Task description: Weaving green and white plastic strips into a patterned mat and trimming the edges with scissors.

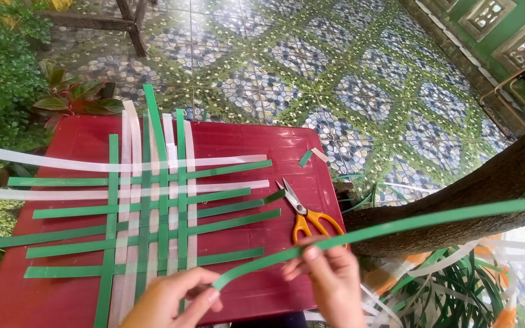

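1. I hold a long green strip just above the near edge of the red desk; it arcs off to my right.
2. My left hand pinches its near end, fingers closed on it.
3. My right hand grips it further along.
4. Beside it lie the woven mat of green and white strips and the orange-handled scissors.

— What lies on the red table besides the weaving?
— Orange-handled scissors, blades open, near its right edge, and two short offcuts further back.
— And around it?
— A patterned tile floor, leafy plants at left, a tree trunk at right, perhaps loose strips beneath it.
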